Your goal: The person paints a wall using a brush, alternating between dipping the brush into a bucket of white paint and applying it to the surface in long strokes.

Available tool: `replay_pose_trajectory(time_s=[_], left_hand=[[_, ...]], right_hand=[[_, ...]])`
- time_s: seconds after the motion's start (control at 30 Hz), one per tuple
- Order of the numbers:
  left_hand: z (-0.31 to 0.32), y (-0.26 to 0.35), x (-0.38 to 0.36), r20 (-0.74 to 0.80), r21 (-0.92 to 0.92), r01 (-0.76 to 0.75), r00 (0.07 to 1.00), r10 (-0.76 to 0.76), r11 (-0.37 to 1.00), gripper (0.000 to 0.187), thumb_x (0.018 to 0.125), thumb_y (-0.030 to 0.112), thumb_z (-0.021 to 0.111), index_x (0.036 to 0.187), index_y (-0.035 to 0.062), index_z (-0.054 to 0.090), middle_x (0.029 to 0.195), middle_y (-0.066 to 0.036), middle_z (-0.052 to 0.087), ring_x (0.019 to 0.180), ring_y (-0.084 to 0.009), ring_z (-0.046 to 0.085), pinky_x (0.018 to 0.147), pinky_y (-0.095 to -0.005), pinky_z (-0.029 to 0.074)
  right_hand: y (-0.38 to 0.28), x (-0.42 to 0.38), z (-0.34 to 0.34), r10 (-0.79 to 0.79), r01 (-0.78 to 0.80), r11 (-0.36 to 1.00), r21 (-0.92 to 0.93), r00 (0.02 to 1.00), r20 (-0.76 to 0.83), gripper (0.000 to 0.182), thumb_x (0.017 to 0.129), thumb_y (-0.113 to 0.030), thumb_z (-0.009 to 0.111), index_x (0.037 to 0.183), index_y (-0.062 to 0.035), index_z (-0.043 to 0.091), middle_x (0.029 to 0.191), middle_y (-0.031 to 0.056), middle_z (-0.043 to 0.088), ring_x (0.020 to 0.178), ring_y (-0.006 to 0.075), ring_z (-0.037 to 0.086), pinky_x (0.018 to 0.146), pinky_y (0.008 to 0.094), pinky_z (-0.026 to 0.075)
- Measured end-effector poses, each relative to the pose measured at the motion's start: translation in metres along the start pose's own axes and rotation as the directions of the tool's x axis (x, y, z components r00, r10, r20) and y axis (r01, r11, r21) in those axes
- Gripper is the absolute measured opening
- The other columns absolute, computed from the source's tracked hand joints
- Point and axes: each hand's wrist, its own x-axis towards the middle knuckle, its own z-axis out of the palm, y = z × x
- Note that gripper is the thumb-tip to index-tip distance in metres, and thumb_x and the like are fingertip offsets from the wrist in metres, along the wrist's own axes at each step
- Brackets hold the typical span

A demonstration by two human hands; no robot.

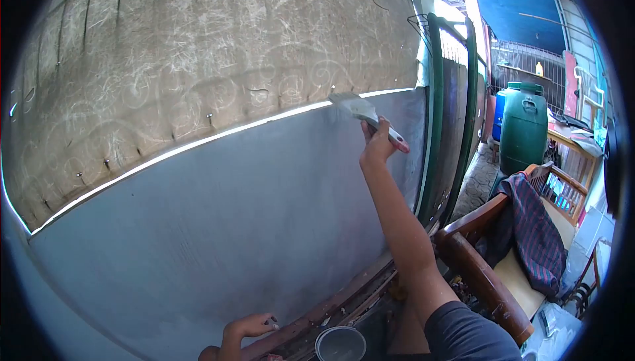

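Observation:
A wide paintbrush (362,111) with a pale handle, reddish at its end, is held in my right hand (377,142). Its bristles meet the upper edge of a grey wall (251,209), just below a bright gap. My left hand (254,325) is low in the view, in front of the wall's lower part, with its fingers partly curled; whether it holds anything is not clear. A round, light-rimmed container (340,344) stands at the bottom, to the right of my left hand.
A tan, scratched sheet (218,50) hangs above the wall. Green posts (433,116) stand to the right. Beyond are a green barrel (524,126) and a wooden bench (486,275) with a checkered cloth (534,235). Wooden planks (337,303) lie along the wall's base.

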Motion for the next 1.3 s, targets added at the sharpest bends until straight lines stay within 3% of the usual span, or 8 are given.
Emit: replay_pose_trajectory(time_s=[0.3, 0.4, 0.53, 0.73, 0.87, 1.07, 1.17, 1.3], left_hand=[[-0.005, 0.011, -0.005, -0.059, 0.021, 0.025, 0.998, -0.023, 0.999, 0.059, 0.092, 0.050, 0.050, 0.132, 0.0069, 0.043, 0.126, -0.018, 0.053, 0.116, -0.0304, 0.051, 0.095, -0.0400, 0.042], [-0.003, 0.007, 0.000, -0.031, -0.004, -0.005, 1.000, 0.005, 1.000, 0.059, 0.091, 0.050, 0.050, 0.131, 0.0067, 0.044, 0.125, -0.018, 0.054, 0.115, -0.0305, 0.051, 0.095, -0.0399, 0.042], [-0.001, -0.004, 0.006, -0.031, 0.006, 0.005, 1.000, -0.004, 1.000, 0.060, 0.091, 0.051, 0.050, 0.131, 0.0064, 0.044, 0.124, -0.018, 0.054, 0.115, -0.0302, 0.051, 0.095, -0.0399, 0.042], [-0.001, 0.000, 0.004, -0.110, 0.028, -0.001, 0.994, 0.004, 1.000, 0.053, 0.091, 0.047, 0.051, 0.127, 0.0090, 0.047, 0.118, -0.019, 0.058, 0.110, -0.0324, 0.055, 0.091, -0.0395, 0.044], [-0.001, 0.013, -0.003, -0.102, 0.028, 0.015, 0.995, -0.012, 0.999, 0.052, 0.091, 0.047, 0.051, 0.126, 0.0090, 0.048, 0.117, -0.019, 0.058, 0.109, -0.0317, 0.055, 0.090, -0.0396, 0.044], [-0.003, 0.009, -0.002, -0.021, 0.009, 0.037, 0.999, -0.037, 0.999, 0.057, 0.092, 0.050, 0.049, 0.130, 0.0078, 0.045, 0.125, -0.017, 0.054, 0.118, -0.0303, 0.050, 0.096, -0.0399, 0.041], [-0.002, -0.007, 0.012, -0.019, -0.010, -0.004, 1.000, 0.004, 1.000, 0.055, 0.093, 0.048, 0.049, 0.129, 0.0070, 0.045, 0.123, -0.017, 0.055, 0.116, -0.0297, 0.051, 0.096, -0.0395, 0.042], [-0.001, 0.007, 0.005, -0.108, -0.016, -0.029, 0.994, 0.027, 0.999, 0.050, 0.091, 0.044, 0.052, 0.126, 0.0074, 0.048, 0.116, -0.019, 0.059, 0.109, -0.0304, 0.056, 0.090, -0.0383, 0.044]], right_hand=[[0.009, -0.027, -0.045, 0.077, -0.089, 0.990, -0.112, 0.991, -0.107, 0.020, 0.087, -0.011, 0.057, 0.100, 0.0045, 0.052, 0.099, 0.0151, 0.057, 0.082, 0.0228, 0.062, 0.065, 0.0276, 0.059], [0.000, -0.026, -0.026, 0.027, -0.030, 0.999, -0.030, 0.994, -0.102, 0.020, 0.087, -0.010, 0.057, 0.100, 0.0054, 0.053, 0.098, 0.0151, 0.057, 0.080, 0.0226, 0.063, 0.066, 0.0276, 0.059], [0.007, -0.011, -0.009, 0.020, -0.019, 0.999, -0.030, 0.999, 0.033, 0.020, 0.086, -0.012, 0.060, 0.098, 0.0036, 0.054, 0.096, 0.0133, 0.058, 0.080, 0.0214, 0.063, 0.069, 0.0297, 0.059], [0.024, -0.034, -0.049, 0.065, -0.073, 0.990, -0.118, 0.995, -0.069, 0.021, 0.086, -0.011, 0.059, 0.099, 0.0036, 0.055, 0.097, 0.0130, 0.058, 0.080, 0.0215, 0.063, 0.067, 0.0291, 0.059], [0.016, -0.044, -0.078, 0.111, -0.122, 0.987, -0.101, 0.988, -0.111, 0.020, 0.089, -0.010, 0.057, 0.102, 0.0048, 0.054, 0.099, 0.0145, 0.058, 0.077, 0.0222, 0.063, 0.065, 0.0295, 0.060], [-0.004, -0.032, -0.038, 0.071, -0.071, 0.997, 0.015, 0.996, -0.054, 0.023, 0.088, -0.010, 0.058, 0.105, 0.0044, 0.052, 0.097, 0.0142, 0.058, 0.075, 0.0220, 0.063, 0.065, 0.0276, 0.059], [0.005, -0.025, -0.030, 0.098, -0.098, 0.995, 0.020, 0.995, -0.012, 0.023, 0.088, -0.011, 0.058, 0.105, 0.0046, 0.052, 0.096, 0.0142, 0.059, 0.074, 0.0221, 0.064, 0.065, 0.0279, 0.059], [0.025, -0.041, -0.059, 0.194, -0.199, 0.978, -0.060, 0.977, -0.083, 0.023, 0.088, -0.014, 0.058, 0.105, 0.0010, 0.053, 0.097, 0.0125, 0.059, 0.079, 0.0203, 0.063, 0.071, 0.0273, 0.058]])
